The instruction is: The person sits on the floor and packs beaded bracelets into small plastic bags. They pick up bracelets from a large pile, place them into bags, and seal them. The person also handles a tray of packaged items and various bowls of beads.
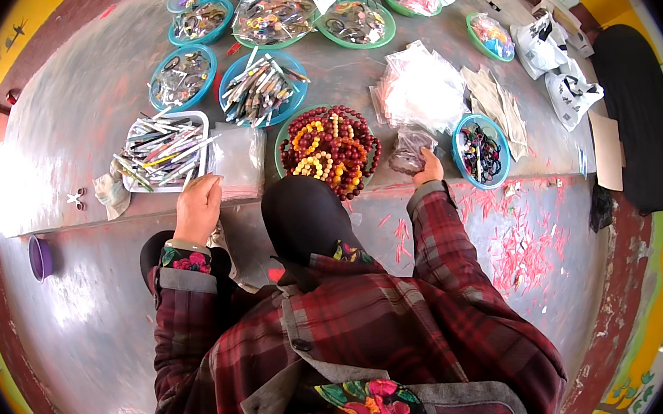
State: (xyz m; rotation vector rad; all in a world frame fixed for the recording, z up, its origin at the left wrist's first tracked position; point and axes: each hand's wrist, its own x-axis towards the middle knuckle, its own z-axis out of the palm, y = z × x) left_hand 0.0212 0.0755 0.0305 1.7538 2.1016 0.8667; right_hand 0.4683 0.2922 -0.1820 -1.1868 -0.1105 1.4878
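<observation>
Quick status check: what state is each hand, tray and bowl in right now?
left hand: resting on a stack of clear bags
right hand: touching a small clear bag of dark beads
white tray: full of pens
green bowl: heaped with bead bracelets
blue bowl: holds dark bracelets
purple bowl: tipped on its side

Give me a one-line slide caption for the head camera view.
Left hand on clear bags, right hand on a small packet, beside bead bracelets.
</observation>
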